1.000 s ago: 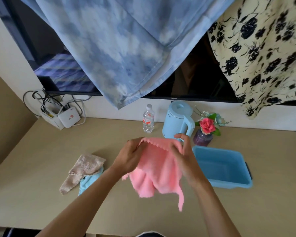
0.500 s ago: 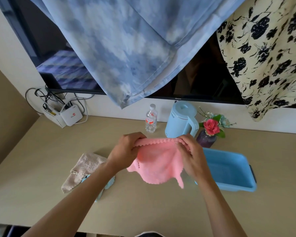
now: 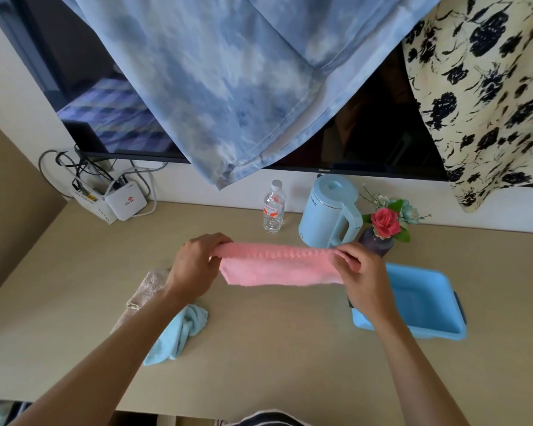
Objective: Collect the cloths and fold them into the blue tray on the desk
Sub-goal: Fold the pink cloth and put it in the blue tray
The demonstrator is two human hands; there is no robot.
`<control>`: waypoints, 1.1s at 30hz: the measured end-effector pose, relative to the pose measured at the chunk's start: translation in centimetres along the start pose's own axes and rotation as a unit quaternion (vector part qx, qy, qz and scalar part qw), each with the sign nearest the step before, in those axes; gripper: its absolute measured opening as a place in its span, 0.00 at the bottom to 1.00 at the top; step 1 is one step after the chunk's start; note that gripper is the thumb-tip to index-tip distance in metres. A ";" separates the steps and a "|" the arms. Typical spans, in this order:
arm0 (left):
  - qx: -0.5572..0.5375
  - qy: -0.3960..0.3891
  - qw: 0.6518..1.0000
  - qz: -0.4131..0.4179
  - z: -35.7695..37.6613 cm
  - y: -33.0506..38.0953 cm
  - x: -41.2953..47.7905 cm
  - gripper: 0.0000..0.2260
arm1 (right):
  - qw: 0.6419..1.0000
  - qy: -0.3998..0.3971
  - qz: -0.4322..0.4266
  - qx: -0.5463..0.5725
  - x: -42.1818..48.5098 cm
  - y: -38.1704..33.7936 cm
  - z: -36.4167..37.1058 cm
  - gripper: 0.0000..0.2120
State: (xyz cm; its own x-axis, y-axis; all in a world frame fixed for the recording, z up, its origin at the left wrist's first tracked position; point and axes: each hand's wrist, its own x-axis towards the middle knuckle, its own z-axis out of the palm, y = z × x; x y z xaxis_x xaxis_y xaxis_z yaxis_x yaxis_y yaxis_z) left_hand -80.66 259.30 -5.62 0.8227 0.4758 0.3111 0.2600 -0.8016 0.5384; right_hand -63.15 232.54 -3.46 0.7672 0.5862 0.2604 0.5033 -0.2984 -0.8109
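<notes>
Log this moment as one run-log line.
pink cloth: stretched between hands | left hand: grips left end | right hand: grips right end | blue tray: no cloth visible inside | beige cloth, light blue cloth: on desk

Fluffy pink cloth (image 3: 277, 269), glossy plastic tray (image 3: 425, 302)

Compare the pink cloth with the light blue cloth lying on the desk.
The pink cloth is held in the air, stretched between the left hand and right hand; the light blue cloth lies on the desk, in no hand. The pink cloth forms a taut, even band; the light blue cloth is crumpled and twisted. Both look like soft, fluffy towelling, and neither is in the blue tray.
</notes>
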 end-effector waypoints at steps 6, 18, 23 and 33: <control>0.004 -0.129 0.992 -0.007 1.2 -3.6 -6.6 0.14 | 0.987 -0.152 0.044 0.001 -6.1 4.2 1.7 0.02; -0.023 -0.330 0.932 -0.146 8.8 -8.9 -13.0 0.07 | 0.928 -0.319 0.177 -0.081 -11.9 11.5 7.5 0.15; -0.027 -0.310 0.935 -0.167 10.7 -9.5 -10.9 0.05 | 0.929 -0.283 0.210 -0.110 -9.8 13.0 8.8 0.07; -0.019 -0.220 0.947 -0.234 15.0 -11.8 -7.8 0.08 | 0.921 -0.236 0.270 -0.152 -7.3 17.7 12.3 0.08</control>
State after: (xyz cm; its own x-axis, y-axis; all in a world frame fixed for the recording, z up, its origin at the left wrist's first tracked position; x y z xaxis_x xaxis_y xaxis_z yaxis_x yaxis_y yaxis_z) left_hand -82.54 259.58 -26.13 0.7550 0.5722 -0.3202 0.6367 -0.5229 0.5667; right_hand -64.75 232.26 -26.12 0.7164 0.5305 -0.4531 0.2415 -0.7979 -0.5523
